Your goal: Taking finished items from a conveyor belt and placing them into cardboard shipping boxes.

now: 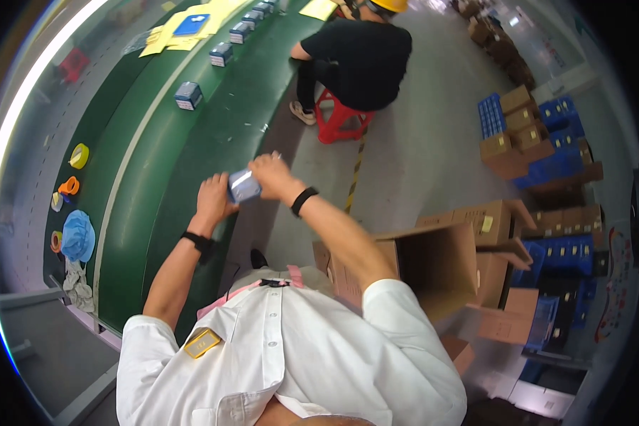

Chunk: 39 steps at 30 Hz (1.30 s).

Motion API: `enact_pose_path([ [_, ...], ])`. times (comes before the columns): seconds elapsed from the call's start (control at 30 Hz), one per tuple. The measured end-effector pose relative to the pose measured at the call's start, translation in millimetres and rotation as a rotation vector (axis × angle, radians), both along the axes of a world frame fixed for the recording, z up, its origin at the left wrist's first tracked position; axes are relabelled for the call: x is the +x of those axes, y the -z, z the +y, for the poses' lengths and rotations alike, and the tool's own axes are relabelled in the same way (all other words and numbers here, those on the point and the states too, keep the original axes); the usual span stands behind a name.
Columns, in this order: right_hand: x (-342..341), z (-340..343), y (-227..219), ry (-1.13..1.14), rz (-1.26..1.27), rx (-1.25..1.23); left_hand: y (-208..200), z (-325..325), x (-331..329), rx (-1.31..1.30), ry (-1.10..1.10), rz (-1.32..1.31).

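Observation:
Between my two hands is a small blue-and-white box (243, 187), held over the near edge of the green work surface (213, 135). My left hand (214, 201) grips its left side, and my right hand (272, 177) is closed on its right side. The box is slightly blurred, and its underside is hidden. Farther up the green surface stands a similar dark blue box (188, 96), and beyond it another box (221, 55) with several more in a row.
Tape rolls (79, 155) and a blue cap (78, 236) lie along the left edge. A co-worker (362, 60) sits ahead on a red stool (342, 121). An opened cardboard carton (468, 266) stands close on my right, with blue crates (568, 259) beyond.

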State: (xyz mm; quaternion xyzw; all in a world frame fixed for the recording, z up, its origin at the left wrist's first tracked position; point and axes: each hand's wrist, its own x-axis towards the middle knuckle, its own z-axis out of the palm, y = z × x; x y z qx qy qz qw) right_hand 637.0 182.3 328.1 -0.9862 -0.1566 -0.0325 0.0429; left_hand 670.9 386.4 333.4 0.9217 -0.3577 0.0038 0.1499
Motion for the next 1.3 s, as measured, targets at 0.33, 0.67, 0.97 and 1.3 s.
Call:
enact_pose_path([
  [0.33,-224.1,-185.4,-219.2,0.461,-0.366,-0.192,-169.7,-238.5,-105.3,-0.357,0.554,-0.282],
  [0.67,-492.5,-237.8,-209.1,1.137,0.018,-0.036,-152.2,-402.8,-317.3,-0.198,1.157,-0.065],
  [0.97,-523.8,-264.6,-166.2,1.256,0.205,0.215,-117.4,-475.6,-325.7,0.031,1.587,0.146],
  [1.3,-496.0,-293.8,-123.7,1.325,0.500,0.294,-91.8,-507.0,-322.5,0.345,1.643,0.197],
])
